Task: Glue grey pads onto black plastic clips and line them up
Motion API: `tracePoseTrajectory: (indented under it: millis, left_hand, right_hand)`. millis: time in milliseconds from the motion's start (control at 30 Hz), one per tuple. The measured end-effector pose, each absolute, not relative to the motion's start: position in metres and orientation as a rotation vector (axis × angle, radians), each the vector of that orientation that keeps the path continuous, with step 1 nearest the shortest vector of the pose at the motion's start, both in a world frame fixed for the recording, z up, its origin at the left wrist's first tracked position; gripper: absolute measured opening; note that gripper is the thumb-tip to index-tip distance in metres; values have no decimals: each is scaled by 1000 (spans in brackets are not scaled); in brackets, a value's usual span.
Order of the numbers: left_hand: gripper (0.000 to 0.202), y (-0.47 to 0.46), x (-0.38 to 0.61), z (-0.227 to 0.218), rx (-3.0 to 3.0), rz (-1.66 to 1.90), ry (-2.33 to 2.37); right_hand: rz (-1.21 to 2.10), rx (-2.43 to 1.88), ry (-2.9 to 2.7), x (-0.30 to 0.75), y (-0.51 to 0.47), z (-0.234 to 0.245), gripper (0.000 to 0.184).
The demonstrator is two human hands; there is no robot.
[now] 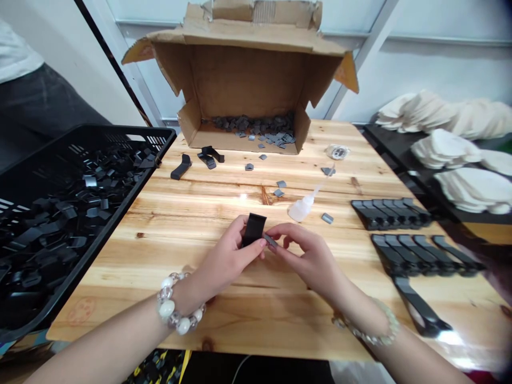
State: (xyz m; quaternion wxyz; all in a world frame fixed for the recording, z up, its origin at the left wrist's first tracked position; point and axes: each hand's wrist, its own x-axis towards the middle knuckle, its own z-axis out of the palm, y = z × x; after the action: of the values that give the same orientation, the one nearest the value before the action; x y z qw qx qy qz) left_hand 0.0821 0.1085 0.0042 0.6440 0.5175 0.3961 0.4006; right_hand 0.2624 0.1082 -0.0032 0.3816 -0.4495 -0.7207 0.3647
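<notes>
Over knotty pine tabletop (180, 240) | left hand (226, 258) gripping matte black plastic clip (254, 229), upright | right hand (308, 258) pinching small flat grey tab (270, 240) at clip's edge | hands just apart

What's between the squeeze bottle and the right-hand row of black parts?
In the head view, one small grey piece lies between the squeeze bottle and the row of black parts.

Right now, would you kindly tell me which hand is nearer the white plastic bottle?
Right: the right hand is just below the bottle in view; the left hand is farther off, down and to its left.
</notes>
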Motion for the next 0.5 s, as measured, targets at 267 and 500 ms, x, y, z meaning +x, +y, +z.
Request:
tracePoseTrajectory:
  millis: [267, 500]
  left_hand:
    - [16, 111, 79, -1, 1210, 858, 980]
    - [19, 108, 81, 1, 1200, 813, 980]
  right_hand:
    - [1476, -1153, -1324, 261, 110, -2, 21]
    - [1440, -1138, -1302, 257, 110, -5, 20]
